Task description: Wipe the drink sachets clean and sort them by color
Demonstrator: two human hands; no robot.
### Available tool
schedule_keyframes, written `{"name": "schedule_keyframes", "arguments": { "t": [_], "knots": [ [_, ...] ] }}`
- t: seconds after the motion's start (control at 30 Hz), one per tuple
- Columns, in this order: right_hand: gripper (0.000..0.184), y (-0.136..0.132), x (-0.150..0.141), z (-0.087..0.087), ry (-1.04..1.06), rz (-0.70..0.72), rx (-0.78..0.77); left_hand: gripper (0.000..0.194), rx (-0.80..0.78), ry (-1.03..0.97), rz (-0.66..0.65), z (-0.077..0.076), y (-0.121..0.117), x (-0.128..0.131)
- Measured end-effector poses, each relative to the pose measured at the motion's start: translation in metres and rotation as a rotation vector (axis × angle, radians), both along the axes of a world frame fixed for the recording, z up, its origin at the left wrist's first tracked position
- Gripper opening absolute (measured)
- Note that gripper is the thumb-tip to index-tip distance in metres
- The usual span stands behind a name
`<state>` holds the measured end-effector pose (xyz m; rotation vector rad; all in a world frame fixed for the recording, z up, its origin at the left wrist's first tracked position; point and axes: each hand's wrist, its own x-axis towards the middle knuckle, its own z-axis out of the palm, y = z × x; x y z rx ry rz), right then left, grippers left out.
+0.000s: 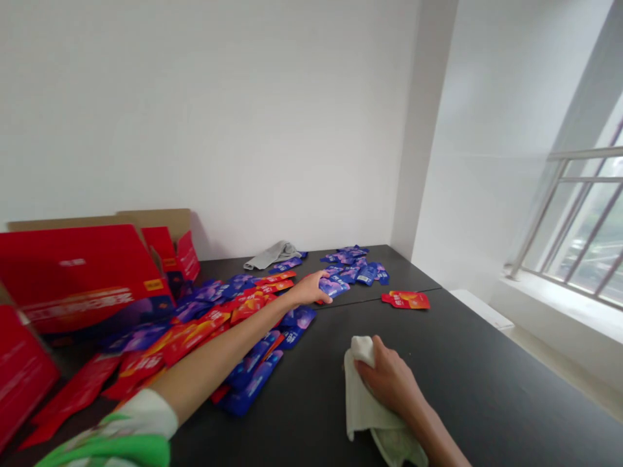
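My left hand [309,290] reaches over the table with thumb and fingers closed on a blue-purple pouch [335,285]. Just beyond it lies a group of similar blue pouches [349,259]. My right hand [387,373] grips a bunched pale cloth [365,405], which rests on the dark tabletop with its loose end hanging toward me. Under and beside my left forearm spreads a heap of red-orange pouches [195,334] and blue ones [256,373]. A lone red-orange pouch [406,299] lies flat to the right of my left hand.
A large red carton [87,272] stands open at the left, with a second open carton [178,256] behind it. A grey cloth [273,255] lies by the back wall. The black table [467,376] ends at the right, before a window railing [584,178].
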<state>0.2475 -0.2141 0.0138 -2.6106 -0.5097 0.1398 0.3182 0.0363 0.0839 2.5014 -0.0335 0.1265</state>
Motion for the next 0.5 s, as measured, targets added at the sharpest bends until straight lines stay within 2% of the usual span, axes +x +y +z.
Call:
{"name": "schedule_keyframes", "arguments": {
  "t": [0.07,0.17,0.23,0.3,0.33,0.43,0.5],
  "knots": [
    [0.027,-0.003,0.006,-0.004,0.020,0.017,0.013,0.074,-0.078,0.007,-0.066,0.013,-0.001,-0.041],
    [0.029,-0.007,0.015,-0.010,0.040,0.042,0.037,0.068,-0.194,0.053,-0.116,0.024,0.001,-0.112],
    [0.029,-0.009,0.018,-0.014,0.038,0.054,0.059,0.068,-0.409,0.157,-0.151,0.023,0.006,-0.157],
    [0.028,-0.010,0.020,-0.017,0.024,0.065,0.064,0.057,-0.540,0.236,-0.149,0.015,0.013,-0.196],
    [0.028,-0.010,0.020,-0.018,0.018,0.070,0.059,0.048,-0.545,0.226,-0.120,0.008,0.016,-0.213],
    [0.027,-0.012,0.022,-0.021,0.005,0.071,0.023,0.025,-0.423,0.090,0.036,-0.020,0.025,-0.252],
    [0.027,-0.011,0.020,-0.021,-0.011,0.058,0.006,0.017,-0.350,0.037,0.130,-0.040,0.027,-0.273]
  ]
}}
